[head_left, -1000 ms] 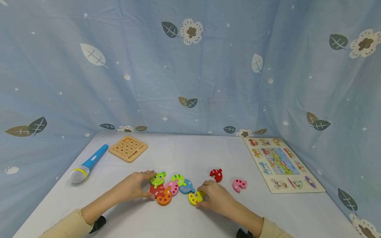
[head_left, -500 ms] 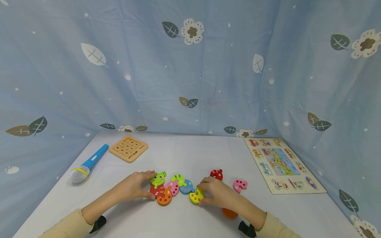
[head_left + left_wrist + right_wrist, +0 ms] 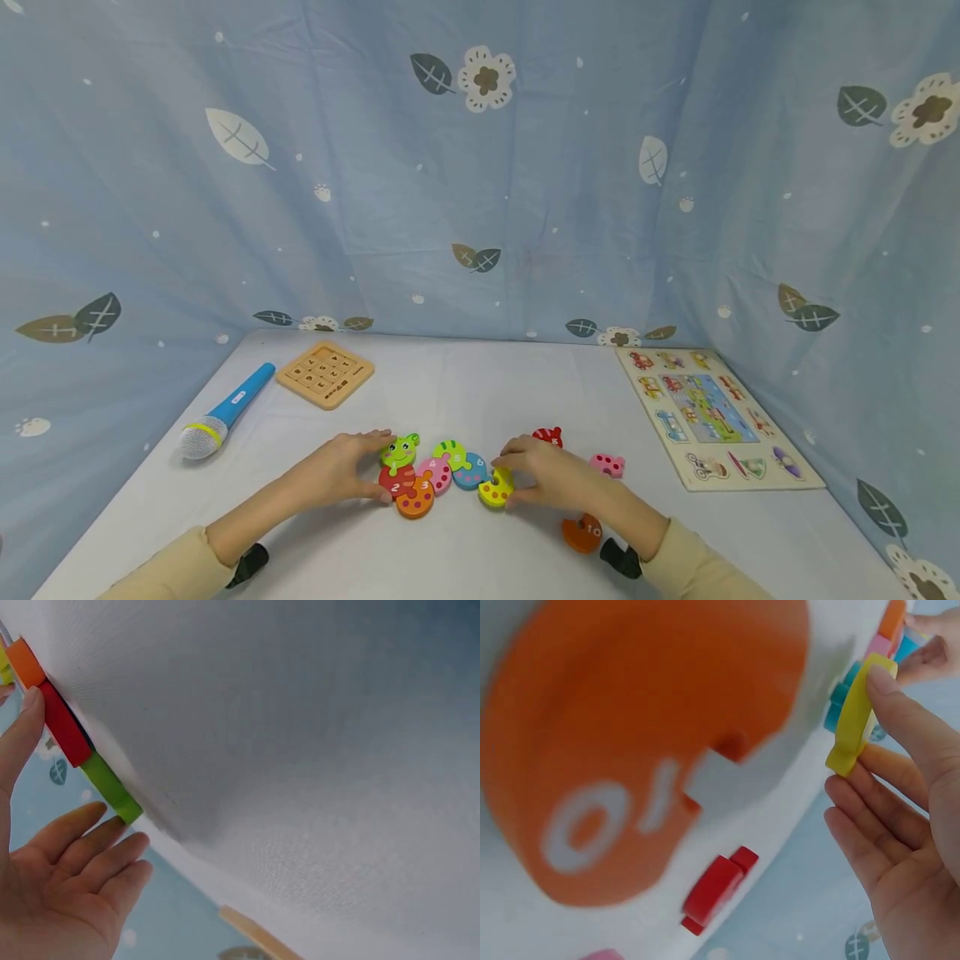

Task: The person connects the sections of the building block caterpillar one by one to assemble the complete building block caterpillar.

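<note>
Pinched between the thumb and fingers of the right hand (image 3: 551, 477) is a yellow dotted caterpillar piece (image 3: 495, 498), at the right end of the curving chain, just beside the blue piece marked 6 (image 3: 470, 473). Whether the notch and knob of these two are fully seated, I cannot tell. On the other side, the left hand (image 3: 341, 471) lies spread at the chain's head end: its thumb touches the red piece marked 2 (image 3: 390, 482), and its fingers, fairly straight, reach to the edge of the green smiling head (image 3: 397, 451) without closing round it. Between them run the orange 3 (image 3: 415, 502), the pink 4 (image 3: 435, 476) and the green 5 (image 3: 448, 453).

Judging by the thick, painted slabs, the yellow piece should be light, stiff and hard to damage, probably wood. Glossy paint may make it a little slippery, so the plain side walls are the place to hold, thumb against one and fingertips against the opposite one, leaving notch and knob free. Pressing hard sideways could shift the loosely linked neighbours; light steadying at the head looks sensible.

Near the right forearm lies an orange piece marked 10 (image 3: 581, 535). A red striped piece (image 3: 551, 434) and a pink dotted piece (image 3: 609, 465) lie beyond that arm, apart from the chain.
</note>
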`<action>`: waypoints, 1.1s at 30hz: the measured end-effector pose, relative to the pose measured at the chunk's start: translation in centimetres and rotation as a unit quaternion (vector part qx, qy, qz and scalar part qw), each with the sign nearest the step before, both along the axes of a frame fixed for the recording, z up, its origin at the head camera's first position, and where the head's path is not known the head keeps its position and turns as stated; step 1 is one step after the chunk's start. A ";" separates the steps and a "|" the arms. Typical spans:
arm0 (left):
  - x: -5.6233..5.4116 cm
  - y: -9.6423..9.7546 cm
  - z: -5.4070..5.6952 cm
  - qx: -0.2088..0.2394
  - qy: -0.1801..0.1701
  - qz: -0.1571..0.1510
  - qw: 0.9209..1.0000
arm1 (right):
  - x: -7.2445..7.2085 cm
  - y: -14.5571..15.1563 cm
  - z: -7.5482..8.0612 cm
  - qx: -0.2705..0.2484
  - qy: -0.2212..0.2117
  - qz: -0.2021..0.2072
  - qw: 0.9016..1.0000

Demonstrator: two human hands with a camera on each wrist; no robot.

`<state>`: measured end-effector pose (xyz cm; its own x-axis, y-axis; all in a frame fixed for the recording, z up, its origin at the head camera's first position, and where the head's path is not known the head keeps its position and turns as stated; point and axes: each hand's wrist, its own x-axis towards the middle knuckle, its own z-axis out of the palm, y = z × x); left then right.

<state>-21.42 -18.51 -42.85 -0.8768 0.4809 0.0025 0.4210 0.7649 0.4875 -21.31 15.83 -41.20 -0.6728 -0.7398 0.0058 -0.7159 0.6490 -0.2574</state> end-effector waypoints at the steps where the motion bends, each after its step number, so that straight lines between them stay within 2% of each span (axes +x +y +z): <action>1: 0.0 0.0 0.0 0.000 0.000 0.001 1.000 | -0.1 0.0 0.2 0.000 -0.001 0.002 1.000; 8: 0.1 -0.1 0.0 0.000 0.001 0.001 1.000 | -0.6 -0.4 0.9 0.004 -0.005 0.020 1.000; 19: 0.0 -0.1 -0.1 0.002 0.006 -0.003 1.000 | -1.1 -0.7 0.5 0.018 -0.011 0.030 0.999; 26: 0.0 -0.1 -0.2 0.003 0.005 -0.007 1.000 | -1.5 -0.7 0.2 0.001 -0.009 0.051 0.999; 33: 0.0 -0.1 -0.2 0.002 0.007 -0.007 1.000 | -1.7 -0.8 0.2 0.006 -0.018 0.048 0.999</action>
